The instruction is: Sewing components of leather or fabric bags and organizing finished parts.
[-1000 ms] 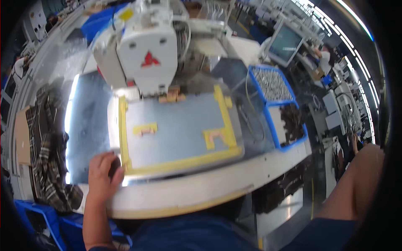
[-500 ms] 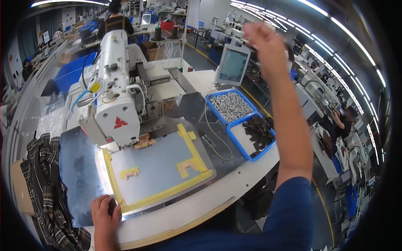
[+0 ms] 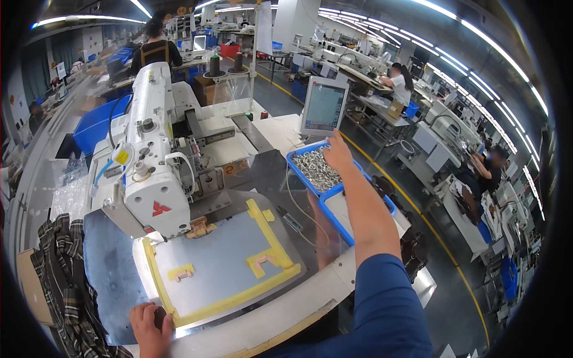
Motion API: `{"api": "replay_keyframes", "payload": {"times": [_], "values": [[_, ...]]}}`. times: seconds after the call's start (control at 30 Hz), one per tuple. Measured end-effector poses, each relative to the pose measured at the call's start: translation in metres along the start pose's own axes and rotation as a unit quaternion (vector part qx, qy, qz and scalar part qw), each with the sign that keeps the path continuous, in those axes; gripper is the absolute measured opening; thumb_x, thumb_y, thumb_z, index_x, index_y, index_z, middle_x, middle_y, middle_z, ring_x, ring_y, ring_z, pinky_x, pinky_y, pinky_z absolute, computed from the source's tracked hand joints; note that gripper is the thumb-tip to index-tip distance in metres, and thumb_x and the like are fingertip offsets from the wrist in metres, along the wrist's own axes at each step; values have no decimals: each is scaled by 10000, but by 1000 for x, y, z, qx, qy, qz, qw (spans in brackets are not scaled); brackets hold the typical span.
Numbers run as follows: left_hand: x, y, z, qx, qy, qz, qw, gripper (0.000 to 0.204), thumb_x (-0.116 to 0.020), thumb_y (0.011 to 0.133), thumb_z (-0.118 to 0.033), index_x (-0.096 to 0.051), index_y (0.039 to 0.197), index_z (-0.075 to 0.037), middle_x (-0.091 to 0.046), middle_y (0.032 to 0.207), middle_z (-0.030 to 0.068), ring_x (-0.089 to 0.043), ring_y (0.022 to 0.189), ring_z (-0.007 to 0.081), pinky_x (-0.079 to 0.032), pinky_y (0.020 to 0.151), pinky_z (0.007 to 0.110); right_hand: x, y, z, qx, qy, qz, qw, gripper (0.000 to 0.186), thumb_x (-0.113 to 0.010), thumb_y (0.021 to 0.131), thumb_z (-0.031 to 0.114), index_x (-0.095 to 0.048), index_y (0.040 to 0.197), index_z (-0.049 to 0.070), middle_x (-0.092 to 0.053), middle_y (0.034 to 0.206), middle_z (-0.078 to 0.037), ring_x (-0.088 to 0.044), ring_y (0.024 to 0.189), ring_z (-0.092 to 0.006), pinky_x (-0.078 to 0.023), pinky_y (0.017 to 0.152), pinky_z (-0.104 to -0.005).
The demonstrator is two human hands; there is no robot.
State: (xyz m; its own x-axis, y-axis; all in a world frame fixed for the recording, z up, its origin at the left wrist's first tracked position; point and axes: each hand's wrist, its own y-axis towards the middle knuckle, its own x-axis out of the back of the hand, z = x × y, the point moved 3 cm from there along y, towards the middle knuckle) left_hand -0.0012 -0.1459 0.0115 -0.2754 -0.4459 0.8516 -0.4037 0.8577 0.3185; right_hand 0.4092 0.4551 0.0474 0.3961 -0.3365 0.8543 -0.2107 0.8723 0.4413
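My right hand (image 3: 339,154) reaches to the lower edge of the touchscreen monitor (image 3: 322,102), index finger extended, just above a blue tray of small metal pieces (image 3: 311,170); whether the fingertip touches the screen I cannot tell. My left hand (image 3: 149,325) curls at the lower left of the work plate, around something dark I cannot make out. The flat metal plate (image 3: 218,250) has yellow tape borders and small pink shaped pieces (image 3: 262,264). It lies before the white sewing machine head (image 3: 149,173).
Dark plaid fabric (image 3: 62,274) hangs at the left. A second blue tray (image 3: 339,215) sits at the right, partly behind my arm. A blue bin (image 3: 101,128) is behind the machine. Co-workers sit nearby (image 3: 400,83), (image 3: 486,173), another farther ahead (image 3: 155,51).
My right hand has gone from low at the right, up high, then down to the monitor. My left hand stays at the plate's corner. The view has tilted up.
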Motion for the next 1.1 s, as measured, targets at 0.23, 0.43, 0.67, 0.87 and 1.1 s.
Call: {"api": "replay_keyframes", "payload": {"times": [0.23, 0.43, 0.67, 0.87, 1.1], "values": [[2, 1, 1, -9, 14, -10, 1000, 299, -740, 856, -270, -670, 1056, -59, -664, 1091, 168, -595, 1020, 398, -463, 918, 487, -15, 1, -7, -16, 43, -22, 999, 350, -665, 869, 188, -635, 1172, 17, -394, 1541, -221, -563, 1230, -399, -455, 1059, -449], [3, -1, 2, -11, 7, 3, 1000, 323, -746, 852, -290, -678, 1068, -59, -666, 1100, 168, -598, 1031, 392, -460, 930, 485, -6, -85, 117, 61, 245, 28, 967, 207, -727, 852, 190, -703, 978, 27, -688, 1001, -151, -679, 961, -309, -545, 839, -400], [-7, -3, 11, -33, -5, -6, 999, 338, -755, 786, -194, -643, 1066, -40, -640, 1122, 180, -580, 1055, 389, -452, 946, 468, 104, -213, 255, 280, 390, 303, 823, 333, -672, 942, 307, -689, 1122, 27, -700, 1056, -121, -680, 967, -246, -529, 858, -351], [-24, -11, 39, 34, -76, 19, 996, 339, -757, 728, -112, -621, 1022, -11, -624, 1132, 181, -563, 1060, 385, -441, 951, 465, 214, -252, 340, 403, 697, 388, 448, 951, -366, 926, 765, -532, 1343, -73, -617, 1232, -193, -643, 1056, -312, -481, 953, -417], [-3, -10, 10, -3, -22, 0, 1000, 315, -769, 766, -132, -658, 1036, -13, -650, 1141, 186, -589, 1068, 382, -463, 950, 448, 225, -303, 375, 373, 897, 144, 188, 466, -679, 809, 581, -597, 1226, 389, -526, 1147, -437, -586, 947, -600, -397, 860, -704]]}}
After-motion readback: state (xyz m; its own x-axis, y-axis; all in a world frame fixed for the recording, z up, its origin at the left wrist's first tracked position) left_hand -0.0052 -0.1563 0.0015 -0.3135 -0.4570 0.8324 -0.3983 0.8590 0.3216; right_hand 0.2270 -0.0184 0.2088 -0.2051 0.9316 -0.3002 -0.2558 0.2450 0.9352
